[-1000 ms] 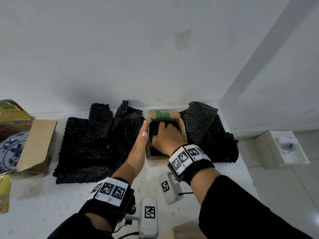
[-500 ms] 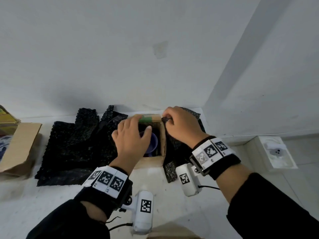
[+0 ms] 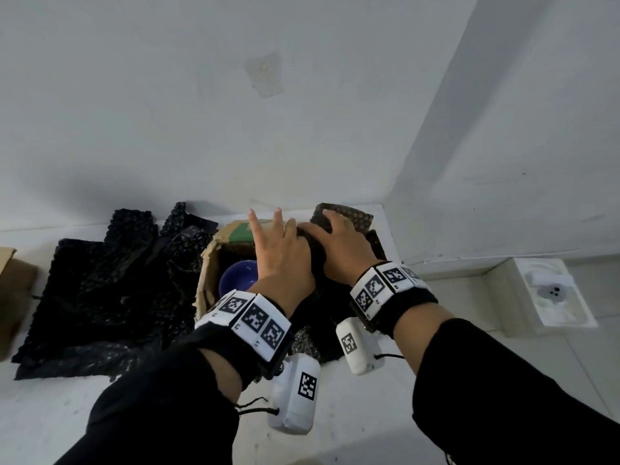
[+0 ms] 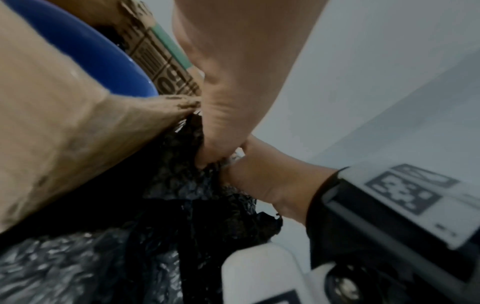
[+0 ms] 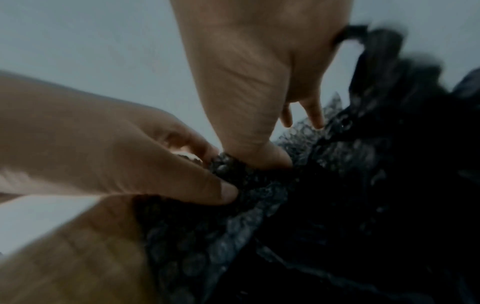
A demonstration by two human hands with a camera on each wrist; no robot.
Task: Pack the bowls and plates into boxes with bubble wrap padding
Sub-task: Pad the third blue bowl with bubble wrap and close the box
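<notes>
A small open cardboard box (image 3: 209, 263) stands near the table's back edge with a blue bowl (image 3: 239, 280) inside it; the box wall (image 4: 64, 123) and bowl (image 4: 98, 61) also show in the left wrist view. A black bubble wrap sheet (image 3: 347, 216) is raised at the box's right side. My left hand (image 3: 278, 239) reaches across the box and pinches the sheet's edge (image 4: 197, 185) with its thumb, its other fingers spread. My right hand (image 3: 335, 245) grips the same sheet (image 5: 337, 185) from above, beside the left hand (image 5: 124, 156).
A large heap of black bubble wrap (image 3: 110, 290) covers the table left of the box. Another cardboard box (image 3: 13, 290) sits at the far left edge. The wall rises just behind. The white table (image 3: 100, 414) ends at the right, with a white device (image 3: 553, 290) on the floor beyond.
My right hand left the box's inside and pulled up a bubble wrap sheet from the right. My left hand left the box's left wall, crossed over it and took the same sheet.
</notes>
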